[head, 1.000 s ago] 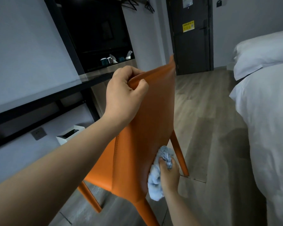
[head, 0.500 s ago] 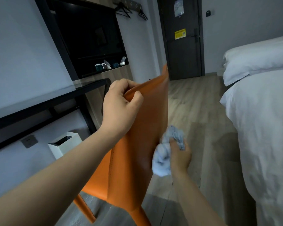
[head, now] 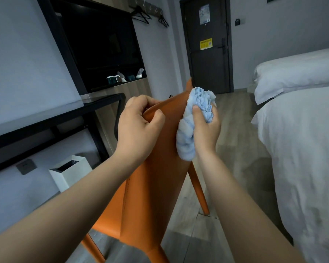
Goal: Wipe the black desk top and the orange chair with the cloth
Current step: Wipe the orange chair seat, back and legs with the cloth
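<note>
Two hands work one orange chair (head: 156, 186): the left hand (head: 139, 128) has its fingers clenched over the backrest's top edge, the right hand (head: 205, 128) grips one blue cloth (head: 194, 118), risen from mid-back to near that edge, one black bench (head: 46, 120) beyond.

Chair (head: 152, 186): orange, smooth leather-like back with a stitched seam down its left side, slim tapered orange legs; seen from behind, tilted, standing on the floor just right of the desk.

Cloth (head: 194, 122): pale blue, fluffy, bunched into a wad; pressed against the upper right edge of the chair back, near its top corner.

Desk (head: 51, 118): black top on a black frame, set along the wall left of the chair; its near end lies close to the chair back.
</note>
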The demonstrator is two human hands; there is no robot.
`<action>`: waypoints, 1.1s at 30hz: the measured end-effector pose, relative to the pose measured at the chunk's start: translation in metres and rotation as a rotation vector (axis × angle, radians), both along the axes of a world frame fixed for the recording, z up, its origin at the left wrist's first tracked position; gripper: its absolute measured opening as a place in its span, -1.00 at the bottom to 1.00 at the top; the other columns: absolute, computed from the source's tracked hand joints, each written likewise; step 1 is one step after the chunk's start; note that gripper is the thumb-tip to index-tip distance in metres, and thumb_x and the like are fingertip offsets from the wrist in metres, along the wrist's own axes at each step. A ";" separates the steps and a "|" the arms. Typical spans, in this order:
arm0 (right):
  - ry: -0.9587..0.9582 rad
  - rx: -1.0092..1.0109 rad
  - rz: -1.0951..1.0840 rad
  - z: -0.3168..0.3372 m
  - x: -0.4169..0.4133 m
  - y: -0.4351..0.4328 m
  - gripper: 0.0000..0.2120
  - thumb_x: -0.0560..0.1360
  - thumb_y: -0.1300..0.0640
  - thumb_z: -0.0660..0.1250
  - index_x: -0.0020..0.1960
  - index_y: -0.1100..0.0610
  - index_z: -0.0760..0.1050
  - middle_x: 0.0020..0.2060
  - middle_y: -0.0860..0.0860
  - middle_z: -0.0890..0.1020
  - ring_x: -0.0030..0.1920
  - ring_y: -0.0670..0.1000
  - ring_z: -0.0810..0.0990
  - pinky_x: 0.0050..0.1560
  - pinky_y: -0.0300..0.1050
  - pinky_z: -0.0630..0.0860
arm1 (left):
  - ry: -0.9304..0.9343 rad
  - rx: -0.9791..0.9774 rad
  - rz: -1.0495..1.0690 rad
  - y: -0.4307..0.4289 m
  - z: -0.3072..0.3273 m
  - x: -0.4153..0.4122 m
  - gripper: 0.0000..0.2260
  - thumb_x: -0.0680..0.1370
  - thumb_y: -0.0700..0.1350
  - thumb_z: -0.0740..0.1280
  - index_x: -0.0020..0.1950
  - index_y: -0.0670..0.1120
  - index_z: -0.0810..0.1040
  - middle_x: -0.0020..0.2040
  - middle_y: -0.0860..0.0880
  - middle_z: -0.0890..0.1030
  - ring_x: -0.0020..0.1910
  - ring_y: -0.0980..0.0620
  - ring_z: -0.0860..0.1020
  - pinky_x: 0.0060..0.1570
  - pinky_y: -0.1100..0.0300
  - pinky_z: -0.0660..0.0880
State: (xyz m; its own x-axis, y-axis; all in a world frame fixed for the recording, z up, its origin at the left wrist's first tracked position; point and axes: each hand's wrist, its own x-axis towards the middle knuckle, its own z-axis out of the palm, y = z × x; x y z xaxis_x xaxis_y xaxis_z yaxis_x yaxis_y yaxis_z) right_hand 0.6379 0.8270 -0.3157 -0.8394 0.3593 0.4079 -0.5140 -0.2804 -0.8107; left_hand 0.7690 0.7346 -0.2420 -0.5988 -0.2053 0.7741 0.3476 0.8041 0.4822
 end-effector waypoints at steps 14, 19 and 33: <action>-0.419 0.100 0.217 -0.158 -0.008 -0.042 -0.66 0.41 -0.11 0.27 0.07 0.04 0.56 -0.10 0.01 0.66 -0.06 0.03 0.64 0.05 0.06 0.58 | -0.001 -0.021 0.003 -0.002 -0.001 -0.002 -0.89 0.51 -0.11 0.26 -0.05 0.05 0.55 -0.07 0.02 0.59 -0.10 0.06 0.56 -0.10 0.00 0.59; -0.573 0.197 0.288 -0.198 0.001 -0.050 -0.80 0.50 -0.06 0.26 0.03 0.02 0.52 -0.03 -0.06 0.63 0.03 0.03 0.61 0.13 0.04 0.53 | -0.002 -0.024 0.012 -0.001 -0.002 -0.001 -0.89 0.53 -0.13 0.27 -0.03 0.06 0.55 -0.02 0.02 0.59 -0.11 0.09 0.57 -0.13 0.07 0.61; -0.806 0.394 0.298 -0.238 0.034 -0.028 -0.76 0.56 0.17 0.29 -0.23 -0.06 0.37 -0.27 -0.06 0.50 -0.10 0.11 0.56 -0.10 -0.15 0.37 | 0.009 -0.002 -0.034 -0.002 -0.003 0.000 -0.91 0.52 -0.14 0.26 -0.05 -0.02 0.56 -0.10 -0.04 0.57 -0.19 0.06 0.52 -0.23 0.20 0.45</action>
